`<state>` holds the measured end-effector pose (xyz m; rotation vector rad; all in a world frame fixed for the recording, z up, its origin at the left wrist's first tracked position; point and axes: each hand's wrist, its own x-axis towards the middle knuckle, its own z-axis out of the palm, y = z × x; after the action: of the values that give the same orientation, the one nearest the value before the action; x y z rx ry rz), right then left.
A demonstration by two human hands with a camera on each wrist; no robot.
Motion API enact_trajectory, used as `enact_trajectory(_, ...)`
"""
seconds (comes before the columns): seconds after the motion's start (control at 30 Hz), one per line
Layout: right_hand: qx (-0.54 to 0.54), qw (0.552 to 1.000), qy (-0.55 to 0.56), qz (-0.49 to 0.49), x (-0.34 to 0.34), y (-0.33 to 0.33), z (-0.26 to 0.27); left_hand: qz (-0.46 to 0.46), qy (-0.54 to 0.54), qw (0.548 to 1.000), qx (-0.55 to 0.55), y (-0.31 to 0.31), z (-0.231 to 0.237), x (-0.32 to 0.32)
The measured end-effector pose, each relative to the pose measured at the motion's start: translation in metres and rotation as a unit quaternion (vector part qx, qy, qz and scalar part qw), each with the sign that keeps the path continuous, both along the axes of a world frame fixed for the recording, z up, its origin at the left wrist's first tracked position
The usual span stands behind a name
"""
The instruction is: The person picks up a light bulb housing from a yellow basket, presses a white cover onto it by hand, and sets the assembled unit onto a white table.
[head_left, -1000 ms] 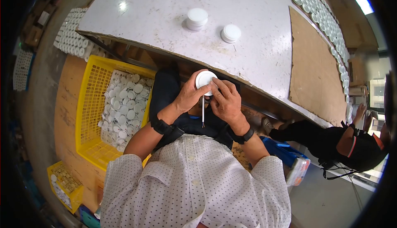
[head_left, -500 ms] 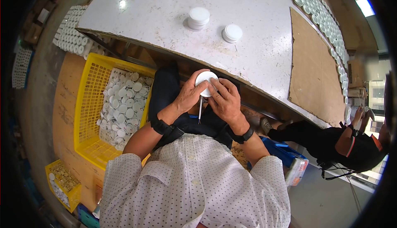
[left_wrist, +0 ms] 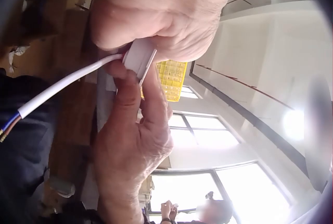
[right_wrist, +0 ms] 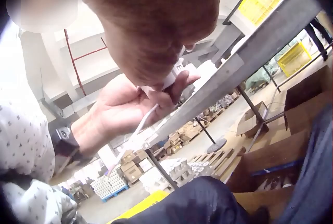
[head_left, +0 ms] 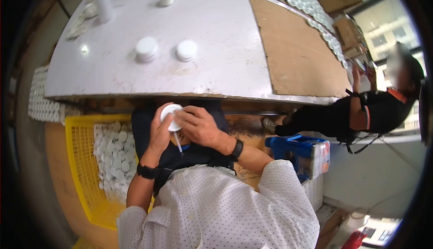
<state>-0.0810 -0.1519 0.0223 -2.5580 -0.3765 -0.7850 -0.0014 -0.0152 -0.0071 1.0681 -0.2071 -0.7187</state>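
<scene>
Both hands hold a round white fitting [head_left: 170, 111], flat-faced and disc-shaped, low in front of the table edge. My left hand [head_left: 158, 132] grips its left side, the thumb lying over its face. From the right, my right hand [head_left: 200, 126] has its fingers over the rim. In the left wrist view, the right hand's thumb and fingers [left_wrist: 126, 99] pinch the fitting [left_wrist: 139, 60], seen edge-on. A white cable [left_wrist: 67, 86] runs out of it and ends in bare-tipped blue and brown wires [left_wrist: 9, 122]. Above, the left hand [left_wrist: 161, 13] hides part of the fitting.
Two short stacks of white discs [head_left: 146, 48] [head_left: 186, 50] stand on the white table [head_left: 216, 37], with a cardboard sheet [head_left: 297, 52] farther right. A yellow crate [head_left: 81, 172] of white discs is at the left. Another person [head_left: 383, 109] stands at right, near a blue box [head_left: 293, 147].
The head view has swung, so the table and crate sit farther left in it. Both hands keep hold of the fitting; the right fingers cover more of its right edge, and the cable slants rightward.
</scene>
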Motion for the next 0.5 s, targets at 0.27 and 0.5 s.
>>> enact_trajectory(0.27,0.049,0.993,0.032,-0.1,-0.012,-0.045,0.031,0.189,-0.006,0.979,0.071,0.097,-0.051,0.062)
enact_trajectory(0.5,0.007,0.954,0.047,-0.296,-0.022,-0.153,0.034,0.353,0.116,0.861,0.347,0.209,-0.117,0.074)
